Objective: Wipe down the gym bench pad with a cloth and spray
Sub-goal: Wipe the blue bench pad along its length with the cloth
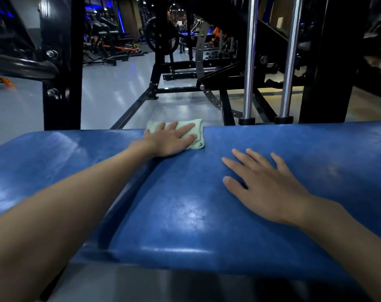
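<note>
Here, in the head view, the left hand point(171, 139), fingers straight and grip unclenched, presses a folded green cloth point(197, 127) onto the far edge of the blue bench pad point(185, 214). The right hand point(266, 184) rests flat nearby, grip likewise slack. The pad's long axis runs left-right; even, overlapping strokes along it would likely clean best.
</note>
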Tool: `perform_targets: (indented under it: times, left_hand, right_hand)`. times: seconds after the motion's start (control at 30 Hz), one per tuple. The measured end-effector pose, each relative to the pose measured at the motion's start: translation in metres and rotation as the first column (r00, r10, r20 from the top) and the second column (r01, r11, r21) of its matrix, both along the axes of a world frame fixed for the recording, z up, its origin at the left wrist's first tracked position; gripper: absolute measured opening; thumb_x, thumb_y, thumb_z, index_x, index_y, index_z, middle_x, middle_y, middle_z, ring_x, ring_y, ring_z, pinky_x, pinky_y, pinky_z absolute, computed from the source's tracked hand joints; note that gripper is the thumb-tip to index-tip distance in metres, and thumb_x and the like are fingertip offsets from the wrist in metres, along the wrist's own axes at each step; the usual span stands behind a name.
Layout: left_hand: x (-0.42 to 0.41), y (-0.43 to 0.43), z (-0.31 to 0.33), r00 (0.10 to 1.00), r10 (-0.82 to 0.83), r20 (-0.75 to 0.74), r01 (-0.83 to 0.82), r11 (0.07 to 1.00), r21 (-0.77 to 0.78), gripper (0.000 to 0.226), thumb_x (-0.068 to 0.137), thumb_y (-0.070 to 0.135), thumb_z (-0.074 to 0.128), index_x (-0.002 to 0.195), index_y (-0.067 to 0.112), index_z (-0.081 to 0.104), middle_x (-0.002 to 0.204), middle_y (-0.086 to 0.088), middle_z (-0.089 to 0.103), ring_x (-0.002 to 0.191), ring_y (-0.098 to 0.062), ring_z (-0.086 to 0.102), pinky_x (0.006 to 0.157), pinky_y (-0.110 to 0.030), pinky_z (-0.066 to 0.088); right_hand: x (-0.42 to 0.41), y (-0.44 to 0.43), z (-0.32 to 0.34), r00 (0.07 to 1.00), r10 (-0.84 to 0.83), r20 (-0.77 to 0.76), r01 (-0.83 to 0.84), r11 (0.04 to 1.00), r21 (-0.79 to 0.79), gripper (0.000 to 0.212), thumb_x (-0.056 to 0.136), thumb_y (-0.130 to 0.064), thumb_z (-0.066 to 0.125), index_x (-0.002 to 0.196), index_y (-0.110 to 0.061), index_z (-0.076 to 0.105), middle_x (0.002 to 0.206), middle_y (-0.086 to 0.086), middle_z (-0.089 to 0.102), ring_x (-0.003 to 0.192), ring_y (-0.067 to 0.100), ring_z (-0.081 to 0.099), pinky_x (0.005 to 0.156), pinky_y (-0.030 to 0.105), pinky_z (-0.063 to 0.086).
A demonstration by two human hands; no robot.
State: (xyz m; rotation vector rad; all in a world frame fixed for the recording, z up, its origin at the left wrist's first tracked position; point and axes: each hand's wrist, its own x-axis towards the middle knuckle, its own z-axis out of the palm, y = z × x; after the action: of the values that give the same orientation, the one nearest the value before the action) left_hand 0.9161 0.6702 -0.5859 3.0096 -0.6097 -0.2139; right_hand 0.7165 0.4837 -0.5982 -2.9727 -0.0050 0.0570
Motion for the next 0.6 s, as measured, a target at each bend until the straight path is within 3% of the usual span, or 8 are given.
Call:
perform_targets:
  times: [0.2, 0.43, 0.6]
  left_hand:
    - [-0.001, 0.002, -0.001, 1.000, -0.020, 0.001, 0.020, 1.000, -0.020, 0.059, 0.090, 0.077, 0.015, 0.146, 0.065, 0.002, 0.167, 0.008, 0.002, 0.153, -0.026, -0.003, 0.118, -0.061, -0.002]
    - [-0.095, 0.037, -0.007, 0.988, -0.147, 0.044, 0.147, 0.989, -0.002, 0.056, 0.092, 0.074, 0.013, 0.145, 0.066, -0.002, 0.167, 0.009, -0.005, 0.153, -0.023, -0.008, 0.119, -0.057, -0.001]
    - [-0.186, 0.075, -0.006, 0.974, -0.207, 0.094, 0.206, 0.978, 0.022, 0.070, 0.070, 0.079, -0.012, 0.138, 0.068, -0.020, 0.166, 0.010, -0.013, 0.152, -0.024, -0.013, 0.119, -0.055, 0.000]
  right_hand:
    - [0.000, 0.001, 0.003, 1.000, -0.029, 0.013, 0.029, 0.999, 0.025, 0.063, 0.092, -0.065, 0.011, 0.153, -0.048, 0.009, 0.163, -0.021, -0.003, 0.149, 0.003, -0.010, 0.121, 0.046, -0.006]
    - [-0.002, 0.005, 0.005, 0.998, -0.058, 0.031, 0.056, 0.997, 0.054, 0.061, 0.093, -0.064, 0.019, 0.151, -0.048, 0.017, 0.162, -0.023, 0.004, 0.149, 0.000, -0.004, 0.122, 0.042, -0.005]
    - [0.003, 0.007, 0.010, 0.994, -0.103, 0.025, 0.102, 0.994, 0.033, 0.057, 0.096, -0.060, 0.030, 0.150, -0.044, 0.027, 0.162, -0.020, 0.013, 0.149, 0.003, 0.003, 0.121, 0.047, -0.003]
